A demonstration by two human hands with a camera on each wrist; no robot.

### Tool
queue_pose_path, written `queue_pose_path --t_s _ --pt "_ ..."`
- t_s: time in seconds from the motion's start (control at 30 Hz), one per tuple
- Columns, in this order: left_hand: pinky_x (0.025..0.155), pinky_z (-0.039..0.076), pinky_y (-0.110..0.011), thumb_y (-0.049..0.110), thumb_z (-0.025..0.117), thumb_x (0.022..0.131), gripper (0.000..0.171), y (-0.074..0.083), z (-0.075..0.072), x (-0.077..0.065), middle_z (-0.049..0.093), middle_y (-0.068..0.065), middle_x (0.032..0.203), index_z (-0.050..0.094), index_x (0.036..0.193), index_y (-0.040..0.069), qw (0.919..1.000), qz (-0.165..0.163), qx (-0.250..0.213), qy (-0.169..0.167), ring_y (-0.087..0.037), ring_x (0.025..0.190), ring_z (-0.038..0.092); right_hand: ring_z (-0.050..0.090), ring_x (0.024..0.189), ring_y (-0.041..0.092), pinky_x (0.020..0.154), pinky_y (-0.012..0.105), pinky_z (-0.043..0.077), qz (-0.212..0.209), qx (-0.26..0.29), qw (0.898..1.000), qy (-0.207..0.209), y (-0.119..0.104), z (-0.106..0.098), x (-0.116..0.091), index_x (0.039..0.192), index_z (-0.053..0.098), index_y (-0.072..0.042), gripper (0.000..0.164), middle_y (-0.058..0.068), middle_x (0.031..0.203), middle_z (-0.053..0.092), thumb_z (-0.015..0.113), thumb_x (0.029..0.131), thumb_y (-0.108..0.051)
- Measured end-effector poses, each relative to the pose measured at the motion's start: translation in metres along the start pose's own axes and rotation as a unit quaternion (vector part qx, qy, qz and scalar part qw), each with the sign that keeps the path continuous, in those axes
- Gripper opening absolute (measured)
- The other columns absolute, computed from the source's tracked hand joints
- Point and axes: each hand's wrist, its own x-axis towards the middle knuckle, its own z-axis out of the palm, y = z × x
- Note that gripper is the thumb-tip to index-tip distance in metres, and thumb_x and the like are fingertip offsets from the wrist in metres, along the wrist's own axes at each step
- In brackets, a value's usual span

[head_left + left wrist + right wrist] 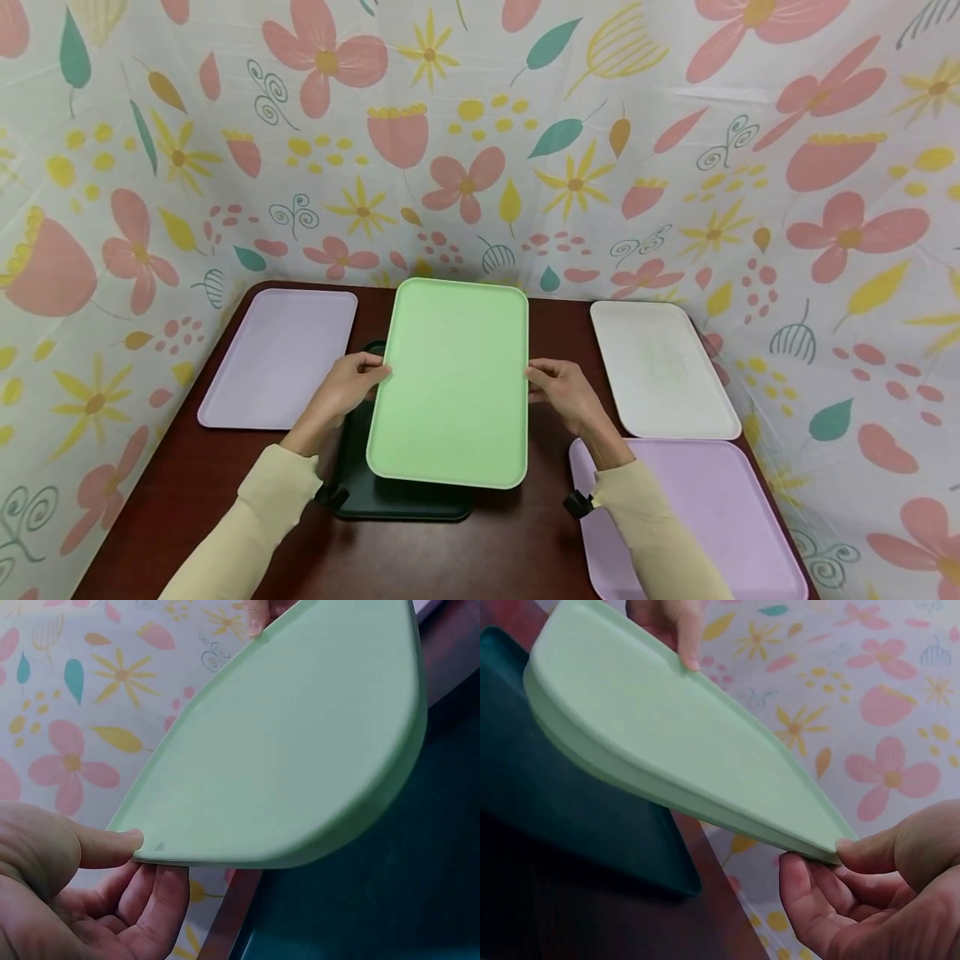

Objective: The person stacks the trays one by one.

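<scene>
Cream sleeves (656, 521): nearest the head camera, one on each of my forearms, with a black wrist piece (577, 504) below each hand.
Left hand (348, 385): clamped on the left rim of the green tray (453, 383), thumb on top; my left wrist view adds the fingers folded beneath, which the head view mostly hides.
Right hand (566, 390): pinching the opposite rim, well apart from the left; my right wrist view shows its thumb above and fingers curled underneath.
Where I hold it: between my two hands, raised over the dark green tray (405, 500); the right wrist view shows that lower tray's corner on the table (517, 542), while from the head much of it is covered.
Small mark: a triangle (158, 846) just beside my left thumb, plain in the left wrist view and too small to tell from the head.
Beyond my left hand: a pale lilac tray (285, 358), its full outline seen from the head.
Beyond my right hand: a white tray (663, 371), and nearer me a pinker lilac tray (705, 508) partly under my right forearm.
Past both hands: flower-patterned cloth (480, 108), in all three views.
</scene>
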Motion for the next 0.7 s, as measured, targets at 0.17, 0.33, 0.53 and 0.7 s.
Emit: queue_pose_path --t_s 0.17,0.33,0.53,0.7 --pt "0.087 0.058 -0.047 0.015 0.06 0.106 0.037 -0.001 -0.005 -0.005 0.064 -0.022 0.118 0.059 0.132 -0.011 0.9999 -0.007 0.003 0.007 -0.03 0.102 0.066 0.072 0.094 0.025 0.088 0.053 0.057 0.003 0.004 1.0 -0.001 -0.003 0.008 -0.003 0.132 0.062 0.012 0.032 0.024 0.116 0.07 0.056 0.107 -0.007" --pt "0.089 0.056 -0.051 0.018 0.059 0.106 0.038 -0.003 -0.011 -0.01 0.065 -0.02 0.116 0.059 0.132 -0.01 0.9997 -0.012 0.019 0.013 -0.025 0.098 0.065 0.072 0.091 0.024 0.086 0.054 0.058 0.006 0.005 1.0 -0.003 -0.005 0.014 -0.005 0.13 0.064 0.012 0.031 0.023 0.113 0.071 0.056 0.106 -0.007" --pt "0.09 0.056 -0.051 0.017 0.06 0.106 0.038 -0.007 -0.016 -0.015 0.064 -0.022 0.12 0.059 0.131 -0.011 0.9995 -0.01 0.021 0.021 -0.027 0.101 0.065 0.072 0.093 0.03 0.086 0.055 0.058 0.011 0.006 1.0 0.0 -0.004 0.023 -0.006 0.129 0.065 0.011 0.031 0.023 0.112 0.071 0.058 0.106 -0.007" --pt "0.088 0.058 -0.045 0.017 0.059 0.106 0.038 -0.01 -0.02 -0.02 0.064 -0.021 0.118 0.058 0.132 -0.011 0.9994 -0.019 0.018 0.023 -0.026 0.1 0.066 0.071 0.093 0.033 0.088 0.061 0.055 0.01 0.011 1.0 0.009 -0.003 0.03 -0.006 0.128 0.066 0.011 0.029 0.021 0.108 0.072 0.058 0.105 -0.006"
